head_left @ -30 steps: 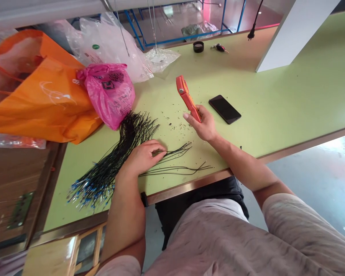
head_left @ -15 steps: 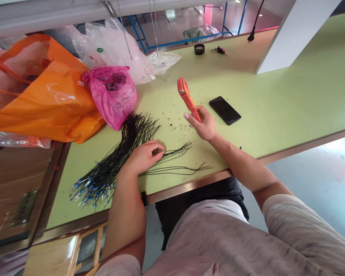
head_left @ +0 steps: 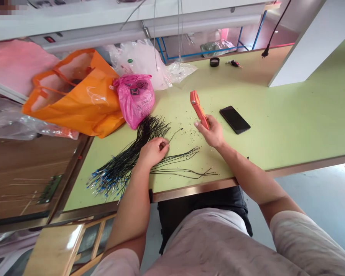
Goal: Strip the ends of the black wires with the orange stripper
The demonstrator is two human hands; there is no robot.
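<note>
My left hand (head_left: pixel 153 152) pinches a single black wire (head_left: pixel 174 135), whose free end points up and away over the table. Under and beside that hand lies a thick bundle of black wires (head_left: pixel 132 153), with blue and silvery ends toward the lower left. Several separate wires (head_left: pixel 181 156) stretch right from beneath my left hand along the tabletop. In my right hand (head_left: pixel 213 132) is a red-orange wire stripper (head_left: pixel 199 109), its head tilted up and left. The tool and the pinched wire are apart. Small dark scraps lie scattered between my hands.
A black phone (head_left: pixel 235 119) lies right of my right hand. A pink plastic bag (head_left: pixel 136 99) and an orange bag (head_left: pixel 83 103) stand at the back left. Farther back are a black ring (head_left: pixel 214 62), keys (head_left: pixel 234 63) and a white upright panel (head_left: pixel 301 50).
A single wire now sticks out from my left fingertips, away from the others. My right hand still holds the wire stripper. The camera view has shifted, showing more of the shelf and left side.
</note>
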